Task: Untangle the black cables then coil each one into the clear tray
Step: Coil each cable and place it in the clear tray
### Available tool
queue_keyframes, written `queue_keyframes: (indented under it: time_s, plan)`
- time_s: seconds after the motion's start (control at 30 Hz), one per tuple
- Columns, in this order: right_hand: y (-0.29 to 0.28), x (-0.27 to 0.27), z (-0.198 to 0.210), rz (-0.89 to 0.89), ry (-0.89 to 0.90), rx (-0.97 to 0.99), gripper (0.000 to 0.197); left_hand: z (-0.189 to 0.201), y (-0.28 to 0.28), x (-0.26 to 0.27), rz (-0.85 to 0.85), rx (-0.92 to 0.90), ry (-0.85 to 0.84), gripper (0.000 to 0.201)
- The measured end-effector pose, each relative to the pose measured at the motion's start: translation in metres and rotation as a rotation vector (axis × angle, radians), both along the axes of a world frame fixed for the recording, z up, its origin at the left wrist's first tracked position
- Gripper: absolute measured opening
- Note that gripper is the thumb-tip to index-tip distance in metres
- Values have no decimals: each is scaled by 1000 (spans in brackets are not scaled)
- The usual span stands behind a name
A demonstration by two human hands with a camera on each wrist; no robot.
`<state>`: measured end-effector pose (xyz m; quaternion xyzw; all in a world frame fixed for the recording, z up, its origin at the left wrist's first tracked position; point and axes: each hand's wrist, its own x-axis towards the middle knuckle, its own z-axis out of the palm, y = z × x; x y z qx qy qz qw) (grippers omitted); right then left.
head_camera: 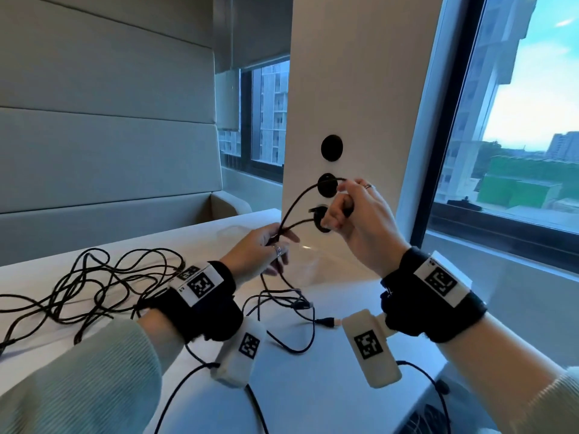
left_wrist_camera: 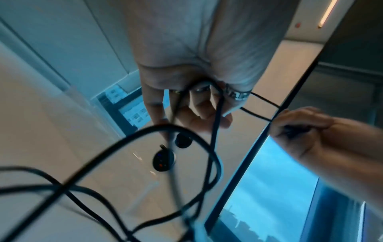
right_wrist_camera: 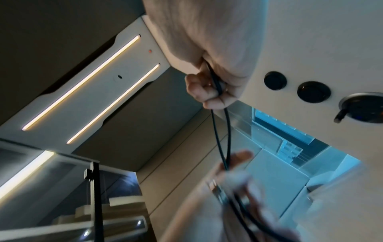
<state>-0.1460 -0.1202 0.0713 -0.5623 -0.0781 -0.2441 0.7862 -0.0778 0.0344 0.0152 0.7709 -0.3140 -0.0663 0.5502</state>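
Observation:
One black cable (head_camera: pixel 296 200) runs in two strands between my hands, held up above the white table (head_camera: pixel 313 377). My left hand (head_camera: pixel 266 252) pinches both strands at the lower left, and more cable hangs from it down to the table. Higher and to the right, my right hand (head_camera: pixel 351 208) is a fist gripping the cable in front of the pillar. The left wrist view has the cable (left_wrist_camera: pixel 216 124) threading between my left hand's (left_wrist_camera: pixel 192 111) fingers. The right hand (right_wrist_camera: pixel 209 91) clenches the cable (right_wrist_camera: pixel 228 131). The clear tray (head_camera: pixel 319 264) shows only faintly behind my hands.
A tangle of black cables (head_camera: pixel 94 283) sprawls over the table's left part. Loose plug ends (head_camera: pixel 326 322) lie below my hands. A white pillar with round black sockets (head_camera: pixel 331 147) stands right behind the hands, with a window (head_camera: pixel 517 136) to its right.

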Motion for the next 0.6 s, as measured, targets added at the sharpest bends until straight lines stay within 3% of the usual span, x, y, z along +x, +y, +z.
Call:
queue_keyframes:
  time_s: [0.2, 0.3, 0.4, 0.5, 0.57, 0.6]
  plan:
    - [-48, 0, 21, -192, -181, 216, 21, -19, 15, 17, 4, 4, 174, 26]
    - [-55, -1, 21, -315, -137, 129, 21, -18, 15, 19, 0, -21, 236, 23]
    - [-46, 10, 0, -400, -46, -309, 8, -12, 8, 16, 4, -30, 189, 27]
    - [-24, 15, -29, -466, -50, -1141, 71, -7, 2, 12, -1, 20, 35, 27]
    - [-10, 17, -46, -357, -10, -1601, 88, -5, 1, 9, -27, 29, -9, 26]
    - [-5, 18, -51, -300, 13, -1695, 87, -5, 1, 8, -49, 35, -14, 26]
